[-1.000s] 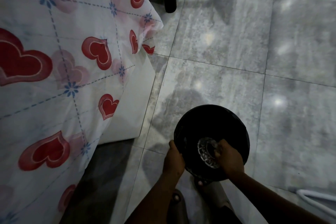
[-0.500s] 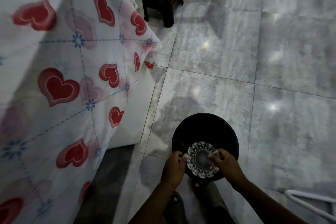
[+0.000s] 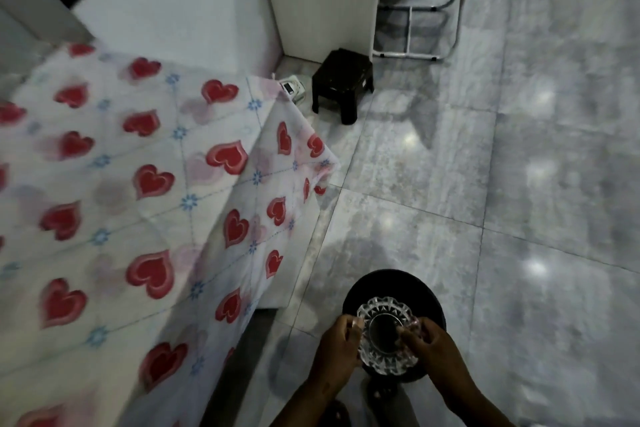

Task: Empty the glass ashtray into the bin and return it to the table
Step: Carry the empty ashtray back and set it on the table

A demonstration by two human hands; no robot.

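The cut-glass ashtray (image 3: 385, 334) is held upright and level over the round black bin (image 3: 393, 282) on the floor. My left hand (image 3: 337, 345) grips its left rim and my right hand (image 3: 427, 345) grips its right rim. The ashtray's bowl looks dark; I cannot tell whether anything lies in it. The table (image 3: 114, 204), draped in a white cloth with red hearts, fills the left side, its corner hanging down close to the bin.
A small black stool (image 3: 341, 83) stands by the wall corner beyond the table, with a white device (image 3: 292, 88) on the floor beside it. A white folding frame (image 3: 419, 28) stands at the top. Grey tiled floor (image 3: 519, 184) spreads to the right. My sandalled feet are below the bin.
The ashtray has turned from tilted inside the bin to upright above it, and my left hand moved from the bin's rim onto the ashtray. The view has lifted, showing more of the table top.
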